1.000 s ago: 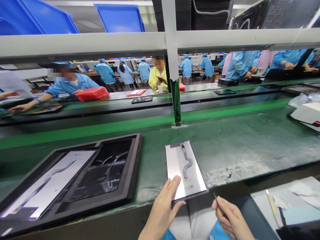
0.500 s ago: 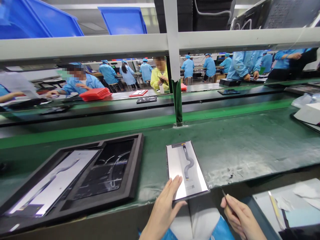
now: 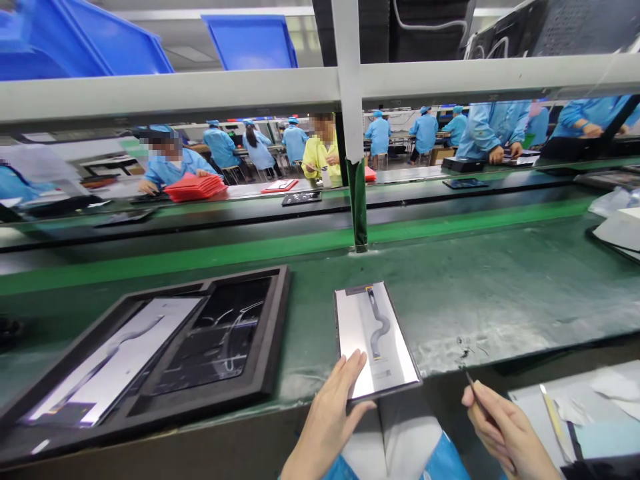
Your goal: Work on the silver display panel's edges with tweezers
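Note:
An LCD screen panel [image 3: 400,353] lies with its silvery back up, partly past the bench's front edge, a wavy flex cable [image 3: 383,327] running along it. My left hand [image 3: 330,407] holds it at its near left corner, fingers laid on the surface and thumb by the front edge. To the right, my right hand [image 3: 505,427] is closed around slim dark tweezers [image 3: 473,387], their tip pointing up and left, apart from the panel.
At left, a black foam tray [image 3: 280,320] holds another silver-backed panel [image 3: 145,360] and a glossy black one [image 3: 215,340]. A green post [image 3: 357,207] rises behind. Lower right lies a pale surface [image 3: 540,407] with paper scraps. Co-workers sit beyond the conveyor [image 3: 240,213].
My right hand has moved right with the tweezers, farther from the panel. My left hand stays on the panel. The view has shifted slightly.

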